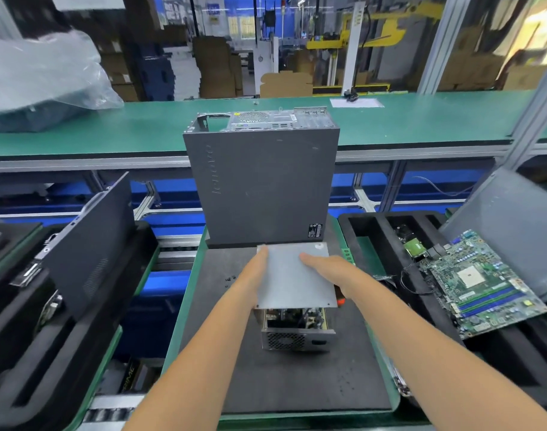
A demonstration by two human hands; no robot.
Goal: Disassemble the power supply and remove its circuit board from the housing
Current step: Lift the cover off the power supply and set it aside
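A grey metal power supply housing (297, 337) stands on the black foam mat (297, 384), its perforated end facing me. Its flat grey cover plate (294, 278) is raised and tilted above the open top, where the circuit board parts (292, 315) show underneath. My left hand (255, 275) grips the plate's left edge. My right hand (325, 269) lies on top of the plate near its right side, fingers extended; whether the thumb hooks under the edge is hidden.
A dark computer case (263, 185) stands upright just behind the plate. At right, a green motherboard (484, 281) leans in a black foam tray (381, 244). A dark side panel (88, 244) leans at left. The green conveyor (141, 132) runs across the back.
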